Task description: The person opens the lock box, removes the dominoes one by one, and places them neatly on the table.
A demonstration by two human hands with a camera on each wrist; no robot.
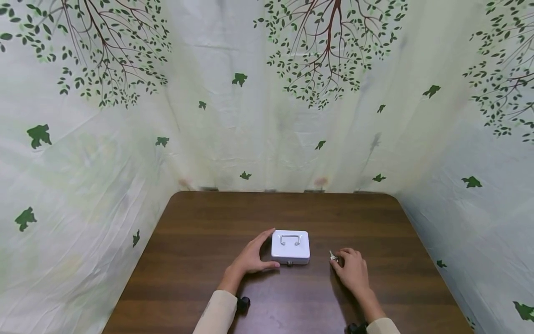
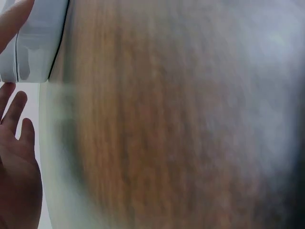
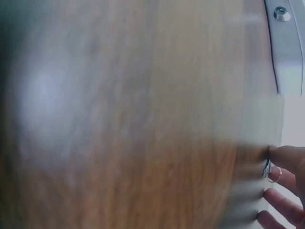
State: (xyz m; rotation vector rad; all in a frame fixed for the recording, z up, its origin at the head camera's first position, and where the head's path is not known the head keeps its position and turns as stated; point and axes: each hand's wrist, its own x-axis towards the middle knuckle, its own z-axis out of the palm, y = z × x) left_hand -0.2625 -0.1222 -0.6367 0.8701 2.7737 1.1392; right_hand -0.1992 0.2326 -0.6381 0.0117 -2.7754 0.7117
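Observation:
A small white cash box (image 1: pixel 290 248) with a folding metal handle on its lid stands closed on the wooden table. My left hand (image 1: pixel 251 255) holds it at the left side, thumb at the front corner and a fingertip at the back corner. A round keyhole lock (image 3: pixel 281 14) shows on the box's front in the right wrist view. To the right of the box, my right hand (image 1: pixel 352 269) pinches a small key (image 1: pixel 332 256) between thumb and forefinger, low over the table. A thin ring (image 3: pixel 275 175) hangs by the key.
The brown table (image 1: pixel 200 222) has rounded far corners. Behind it and on both sides hangs a pale curtain (image 1: pixel 267 116) printed with branches and green leaves. Dark wrist cameras (image 1: pixel 243 305) sit at both cuffs.

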